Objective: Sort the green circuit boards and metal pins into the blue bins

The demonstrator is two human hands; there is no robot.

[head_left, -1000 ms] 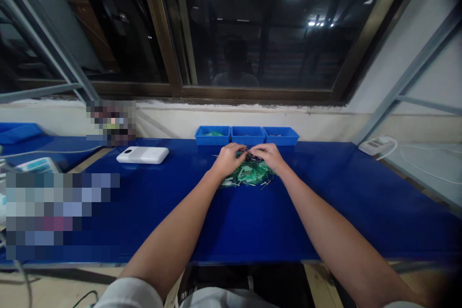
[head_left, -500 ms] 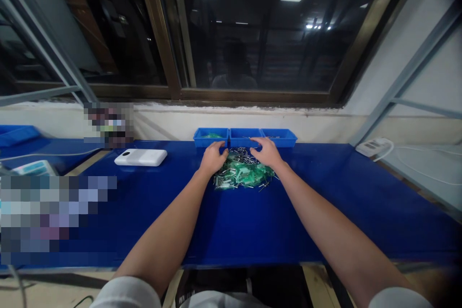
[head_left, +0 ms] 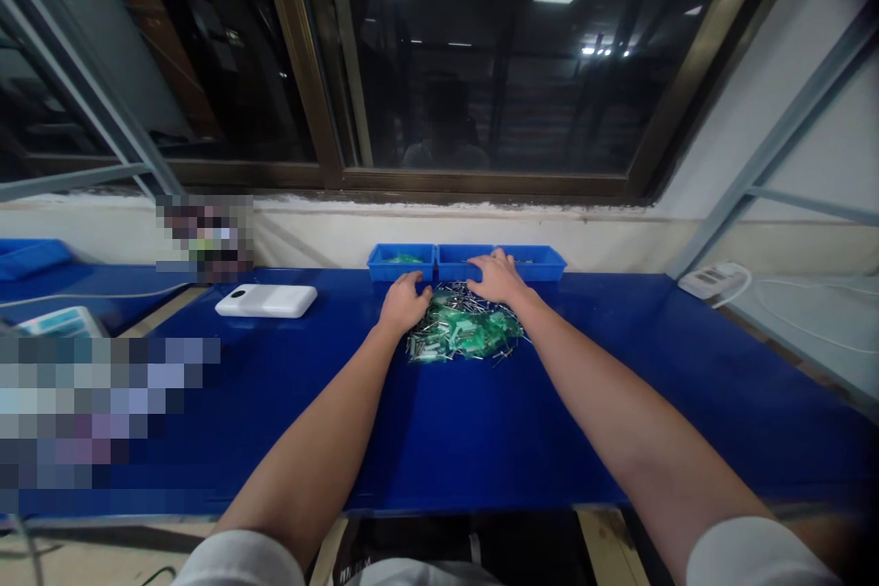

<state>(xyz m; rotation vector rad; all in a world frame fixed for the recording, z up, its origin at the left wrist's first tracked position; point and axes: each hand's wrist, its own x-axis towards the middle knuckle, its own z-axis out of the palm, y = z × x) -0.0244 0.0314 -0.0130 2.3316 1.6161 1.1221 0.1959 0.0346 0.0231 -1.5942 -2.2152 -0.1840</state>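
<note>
A loose heap of small metal pins and green plastic pieces [head_left: 463,327] lies on the blue tabletop [head_left: 481,421]. My left hand [head_left: 405,303] rests at the heap's upper left edge with its fingers curled, and anything small inside them is hidden. My right hand [head_left: 495,279] reaches past the heap's far edge, fingers spread over the front rim of the middle blue bin [head_left: 455,265]. That hand shows nothing held. The left blue bin [head_left: 401,263] holds some green pieces, and the right blue bin [head_left: 542,265] holds a few metal pins.
A white rounded box [head_left: 265,300] lies on the tabletop left of the bins. A white power strip [head_left: 714,280] with cables sits at the right. Behind the bins stand a low wall and a dark window [head_left: 481,64]. A blue tray [head_left: 31,258] lies at far left.
My hands have parted from together over the heap. The right hand has moved forward onto the bin rim, and the left now rests at the heap's left edge. The heap has spread slightly.
</note>
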